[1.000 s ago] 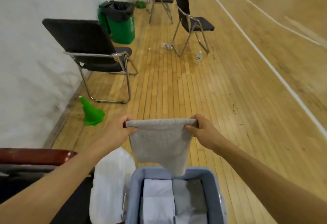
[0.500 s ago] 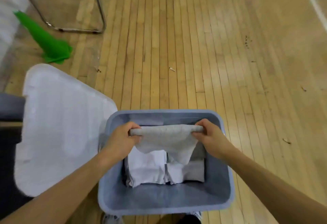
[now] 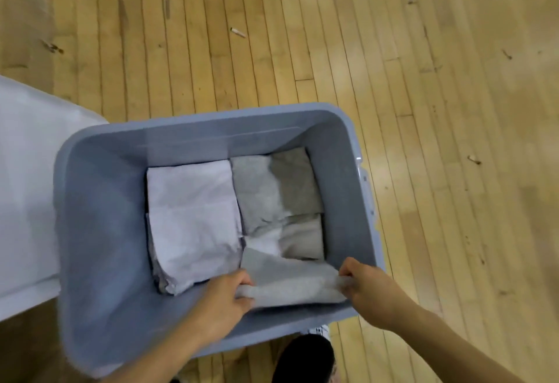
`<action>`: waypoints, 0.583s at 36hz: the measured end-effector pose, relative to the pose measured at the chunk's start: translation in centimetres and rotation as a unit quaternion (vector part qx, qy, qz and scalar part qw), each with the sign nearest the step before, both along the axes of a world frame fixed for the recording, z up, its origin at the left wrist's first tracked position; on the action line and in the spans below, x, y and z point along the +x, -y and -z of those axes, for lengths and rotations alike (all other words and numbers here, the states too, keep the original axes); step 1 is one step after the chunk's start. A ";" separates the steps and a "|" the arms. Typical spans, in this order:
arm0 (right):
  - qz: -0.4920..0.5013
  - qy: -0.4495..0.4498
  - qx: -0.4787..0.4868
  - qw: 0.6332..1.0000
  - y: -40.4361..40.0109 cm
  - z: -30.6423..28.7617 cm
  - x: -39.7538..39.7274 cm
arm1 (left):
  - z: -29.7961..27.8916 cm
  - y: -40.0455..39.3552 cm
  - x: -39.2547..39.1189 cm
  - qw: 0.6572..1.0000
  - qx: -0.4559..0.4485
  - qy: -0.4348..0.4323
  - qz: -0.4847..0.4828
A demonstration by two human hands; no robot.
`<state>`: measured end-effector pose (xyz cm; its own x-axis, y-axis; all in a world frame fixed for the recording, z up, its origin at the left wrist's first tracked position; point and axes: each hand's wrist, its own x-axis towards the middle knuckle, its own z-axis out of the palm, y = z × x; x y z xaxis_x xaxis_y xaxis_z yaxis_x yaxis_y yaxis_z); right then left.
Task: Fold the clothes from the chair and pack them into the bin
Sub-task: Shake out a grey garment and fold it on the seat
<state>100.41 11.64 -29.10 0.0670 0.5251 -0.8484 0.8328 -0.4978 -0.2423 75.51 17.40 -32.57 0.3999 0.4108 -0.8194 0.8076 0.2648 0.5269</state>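
Observation:
A blue-grey plastic bin (image 3: pixel 99 207) stands on the wooden floor in front of me. Inside lie a folded white garment (image 3: pixel 190 216) on the left and folded grey garments (image 3: pixel 272 189) on the right. At the near right of the bin a folded grey cloth (image 3: pixel 290 280) lies low over the stack. My left hand (image 3: pixel 223 295) grips its left end and my right hand (image 3: pixel 366 286) pinches its right end. Both hands are inside the bin by its near wall. The chair is out of view.
The bin's white lid (image 3: pixel 27 186) lies flat just left of the bin. Bare wooden floor (image 3: pixel 423 80) with small scraps of debris stretches beyond and to the right. My dark trouser leg (image 3: pixel 305 358) shows below the bin's near rim.
Both hands have lowered the grey cloth from chest height down into the bin's near right corner. The view has tilted down, so the chairs and the green cone have left the frame.

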 end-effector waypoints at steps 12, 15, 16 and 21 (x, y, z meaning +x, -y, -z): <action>0.171 0.093 0.094 0.976 -9.0 10.3 -0.6 | 11.3 -7.1 4.2 0.980 0.164 -0.031 -0.110; 0.220 0.073 0.156 0.960 -12.2 13.0 -1.1 | 14.0 -10.0 5.5 0.946 0.293 -0.072 -0.122; 0.204 0.069 0.171 0.962 -12.9 13.6 -1.5 | 14.4 -10.5 5.9 0.929 0.343 -0.071 -0.122; -0.050 -0.001 0.226 0.973 -10.7 14.8 -4.2 | 15.1 -7.6 6.9 0.876 0.473 0.031 0.091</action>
